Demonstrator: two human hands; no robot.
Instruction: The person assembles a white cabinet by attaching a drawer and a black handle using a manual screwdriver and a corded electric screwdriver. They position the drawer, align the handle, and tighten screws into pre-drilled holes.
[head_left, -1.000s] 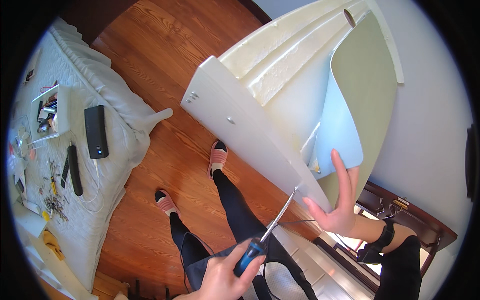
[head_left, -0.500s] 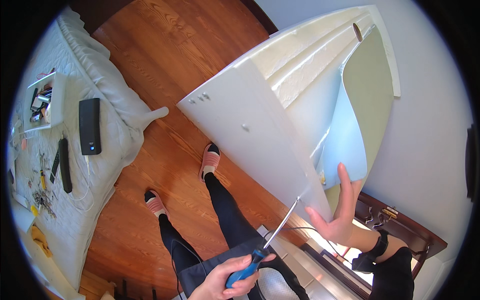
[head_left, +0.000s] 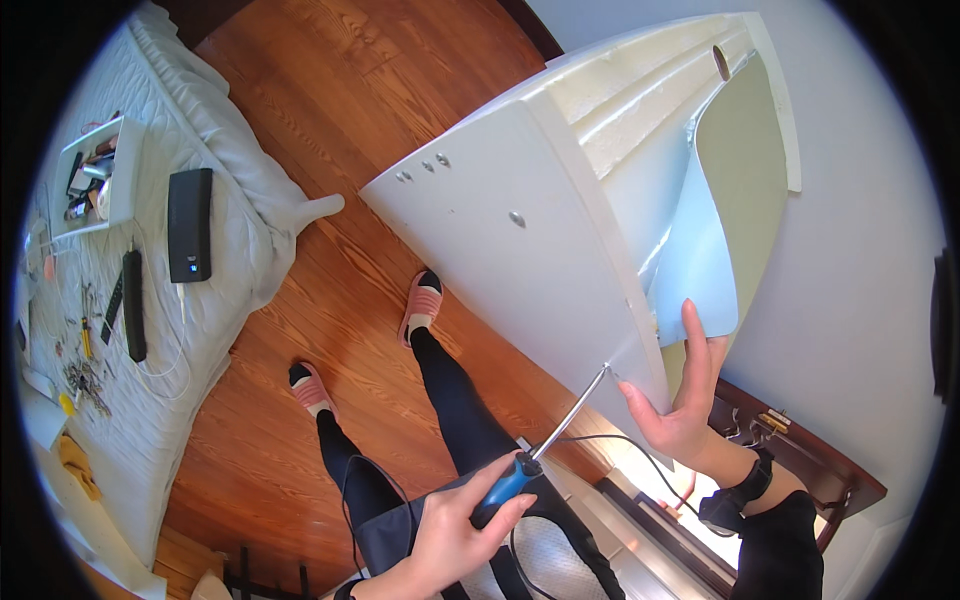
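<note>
My left hand (head_left: 462, 530) is closed round the blue and black handle of a screwdriver (head_left: 510, 490), thumb stretched along it. The long shaft slants up to the right, and its tip meets the face of a white panel (head_left: 500, 270) near the edge. That panel is one side of a tilted white cabinet (head_left: 640, 115), with several shiny round metal fittings on its face. My right hand (head_left: 690, 405) straddles the panel's edge: its thumb is by the screwdriver tip, its index finger points up against a bowed thin pale-blue board (head_left: 695, 270).
Left stands a bed with a white quilted cover (head_left: 225, 205). On it lie a white box (head_left: 125, 190) of small items, a black power bank (head_left: 190, 225) with a cable and scattered small hardware. A dark wooden frame (head_left: 800, 440) lies behind my right hand. My slippered feet stand on the wood floor (head_left: 300, 130).
The fingers of my left hand have shifted on the screwdriver handle. The screwdriver tip stays at the panel, slightly higher in view. My right hand keeps its place by the edge.
</note>
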